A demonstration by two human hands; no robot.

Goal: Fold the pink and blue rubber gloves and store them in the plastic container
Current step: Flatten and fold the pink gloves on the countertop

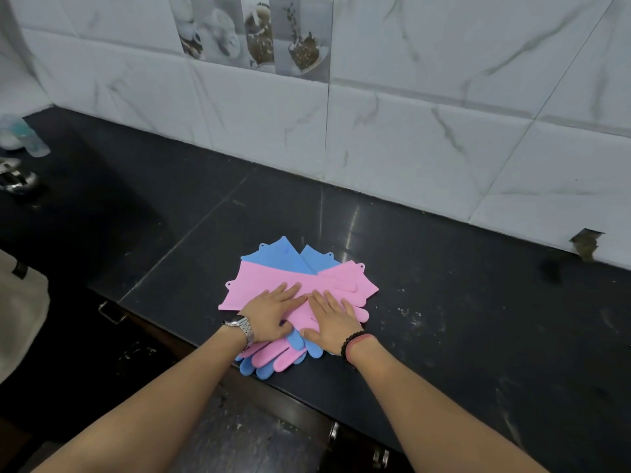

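Flat left hand (273, 310) and right hand (329, 319), grips wide, hide crossed gloves' (259, 283) middles.

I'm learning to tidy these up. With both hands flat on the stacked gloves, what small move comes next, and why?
Probably grip the cuff end and fold it toward the fingers. Both the left hand and right hand press flat on the pink gloves, which lie unfolded atop the blue gloves.

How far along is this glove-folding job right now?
Done: the pink gloves and blue gloves are stacked in a crossed pile on the black counter. In hand: the left hand and right hand press flat on the pile. Left: no fold shows yet, and no plastic container is in view, so folding and storing remain.
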